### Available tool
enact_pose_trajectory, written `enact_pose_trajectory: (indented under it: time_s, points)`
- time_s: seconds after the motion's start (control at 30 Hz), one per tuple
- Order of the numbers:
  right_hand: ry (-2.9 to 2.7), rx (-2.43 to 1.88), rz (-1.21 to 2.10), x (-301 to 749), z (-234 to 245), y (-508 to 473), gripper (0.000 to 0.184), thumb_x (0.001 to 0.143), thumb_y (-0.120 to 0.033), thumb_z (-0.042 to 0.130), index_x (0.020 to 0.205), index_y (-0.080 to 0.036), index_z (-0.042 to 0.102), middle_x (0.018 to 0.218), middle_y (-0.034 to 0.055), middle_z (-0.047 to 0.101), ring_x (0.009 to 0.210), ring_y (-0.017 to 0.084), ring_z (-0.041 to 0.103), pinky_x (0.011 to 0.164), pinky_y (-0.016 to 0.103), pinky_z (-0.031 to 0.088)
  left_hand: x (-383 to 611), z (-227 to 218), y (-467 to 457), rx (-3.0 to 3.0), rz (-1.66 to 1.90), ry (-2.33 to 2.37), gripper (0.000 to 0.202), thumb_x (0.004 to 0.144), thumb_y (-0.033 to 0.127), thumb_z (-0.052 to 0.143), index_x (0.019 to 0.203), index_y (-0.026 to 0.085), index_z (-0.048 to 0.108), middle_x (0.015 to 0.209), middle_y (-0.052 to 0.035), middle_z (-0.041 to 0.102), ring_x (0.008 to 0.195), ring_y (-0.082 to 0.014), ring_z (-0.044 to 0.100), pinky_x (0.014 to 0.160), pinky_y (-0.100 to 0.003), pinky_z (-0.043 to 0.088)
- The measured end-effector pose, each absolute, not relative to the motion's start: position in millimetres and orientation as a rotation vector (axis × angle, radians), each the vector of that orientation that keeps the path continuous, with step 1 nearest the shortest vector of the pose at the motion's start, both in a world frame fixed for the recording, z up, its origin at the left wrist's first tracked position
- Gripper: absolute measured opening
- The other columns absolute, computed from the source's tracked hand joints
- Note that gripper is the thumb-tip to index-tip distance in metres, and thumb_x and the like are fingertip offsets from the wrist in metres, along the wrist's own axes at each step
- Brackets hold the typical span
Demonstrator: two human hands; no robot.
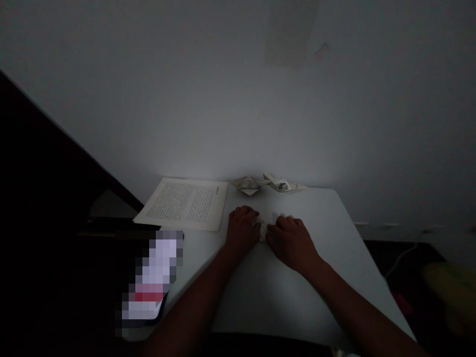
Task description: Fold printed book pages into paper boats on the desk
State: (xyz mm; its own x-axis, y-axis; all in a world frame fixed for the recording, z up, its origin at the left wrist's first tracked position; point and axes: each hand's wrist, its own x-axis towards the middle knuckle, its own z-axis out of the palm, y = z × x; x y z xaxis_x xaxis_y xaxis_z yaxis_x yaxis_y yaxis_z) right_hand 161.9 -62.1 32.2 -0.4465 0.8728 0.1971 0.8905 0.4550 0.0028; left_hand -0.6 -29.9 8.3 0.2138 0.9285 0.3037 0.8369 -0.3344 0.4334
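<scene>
A small piece of folded printed paper (263,231) is between my two hands on the white table, mostly hidden by the fingers. My left hand (243,228) grips its left side, thumb toward the middle. On the other side my right hand (290,235) is closed with curled fingers at the paper's right edge. Behind the hands, near the wall, two folded paper boats (250,184) stand side by side; the right-hand boat (285,185) has a dark printed picture inside.
A stack of printed pages (186,204) lies at the table's back left. A phone with a lit, blurred-out screen (152,277) is on the left edge. The wall (238,99) rises right behind the white table (316,208). Dim items lie on the floor to the right.
</scene>
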Motion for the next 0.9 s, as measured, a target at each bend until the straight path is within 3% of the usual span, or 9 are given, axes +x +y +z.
enact_pose_trajectory:
  time_s: [0.1, 0.33, 0.53, 0.7, 0.8, 0.9]
  points:
    - [-2.51, -1.518, -0.082, 159, 31, -69, 0.025, 0.09, -0.034, 0.045, 0.093, -0.022, 0.068, 0.089, 0.0072, 0.058, 0.086, 0.021, 0.048, 0.078, 0.034, 0.029, 1, 6, -30, 2.328, 0.772, 1.719, 0.031, 0.077, 0.022, 0.061, 0.107, 0.016, 0.06, 0.109, -0.0068, 0.057, 0.102, -0.0208, 0.05, 0.092, -0.034, 0.038]
    - [-2.444, -1.493, 0.022, 159, 21, -73, 0.024, 0.089, -0.031, 0.048, 0.101, -0.022, 0.067, 0.092, 0.0064, 0.059, 0.088, 0.02, 0.049, 0.079, 0.032, 0.032, 8, 2, -36, 2.396, 0.698, 1.906, 0.044, 0.082, 0.029, 0.054, 0.123, 0.013, 0.046, 0.111, -0.0117, 0.053, 0.103, -0.0255, 0.047, 0.088, -0.039, 0.037]
    - [-2.439, -1.535, -0.013, 160, 20, -76, 0.031, 0.089, -0.032, 0.047, 0.115, -0.022, 0.061, 0.102, 0.0074, 0.06, 0.095, 0.021, 0.049, 0.084, 0.033, 0.033, 11, 0, -35, 2.457, 0.596, 2.002, 0.02, 0.089, 0.028, 0.045, 0.098, 0.012, 0.055, 0.101, -0.0121, 0.053, 0.098, -0.0255, 0.047, 0.084, -0.039, 0.038]
    - [-2.466, -1.547, -0.095, 162, 17, -78, 0.033, 0.091, -0.031, 0.044, 0.119, -0.021, 0.059, 0.106, 0.0088, 0.059, 0.096, 0.022, 0.048, 0.083, 0.034, 0.033, 10, 0, -37, 2.541, 0.553, 1.968, 0.014, 0.086, 0.016, 0.047, 0.095, 0.013, 0.056, 0.1, -0.0109, 0.053, 0.097, -0.0246, 0.048, 0.081, -0.037, 0.039]
    - [-2.489, -1.529, -0.123, 163, 15, -78, 0.035, 0.088, -0.025, 0.046, 0.121, -0.02, 0.058, 0.108, 0.0091, 0.058, 0.097, 0.023, 0.046, 0.084, 0.035, 0.033, 10, 0, -41, 2.528, 0.58, 2.001, 0.014, 0.086, 0.017, 0.047, 0.096, 0.015, 0.057, 0.109, -0.0125, 0.051, 0.1, -0.0251, 0.047, 0.084, -0.038, 0.039]
    - [-2.51, -1.515, -0.134, 162, 14, -79, 0.038, 0.085, -0.022, 0.05, 0.122, -0.019, 0.056, 0.111, 0.0098, 0.057, 0.099, 0.024, 0.045, 0.086, 0.036, 0.033, 11, 0, -43, 2.509, 0.593, 2.007, 0.015, 0.089, 0.02, 0.045, 0.094, 0.015, 0.058, 0.105, -0.0122, 0.052, 0.099, -0.0255, 0.047, 0.083, -0.039, 0.039]
